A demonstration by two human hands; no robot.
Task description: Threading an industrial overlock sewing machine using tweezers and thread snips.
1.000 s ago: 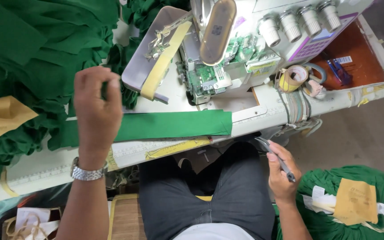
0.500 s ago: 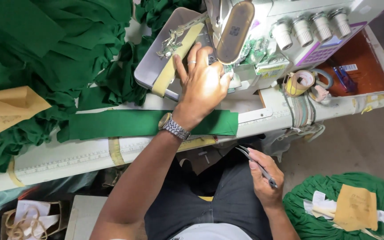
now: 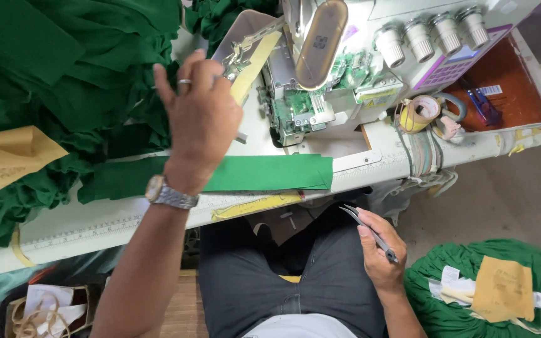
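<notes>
- A heap of green fabric (image 3: 64,69) fills the upper left of the frame, piled loosely over the far end of the work surface.
- The white sewing table (image 3: 108,219) runs across the middle of the frame, with a printed ruler along its near edge.
- A sewing machine (image 3: 320,69) stands at upper centre, its oval cover and green threaded parts facing the camera; four thread cones sit to its right.
- A second mound of green cloth (image 3: 508,263) lies at lower right on the floor, with paper tags on top.
- A folded green strip (image 3: 264,172) lies flat on the table at centre, its right end just below the machine.
- A brown paper piece (image 3: 7,156) rests on the fabric at the left edge.
- The left hand (image 3: 198,119) hangs above the table in the upper centre-left, fingers spread and holding nothing, near the strip's left part; a ring and a metal wristwatch (image 3: 170,193) show.
- The right hand (image 3: 380,253) sits low at centre right over the lap, closed around slim metal tweezers (image 3: 370,231) that point up-left.
- A roll of tape (image 3: 422,112) sits right of the machine.
</notes>
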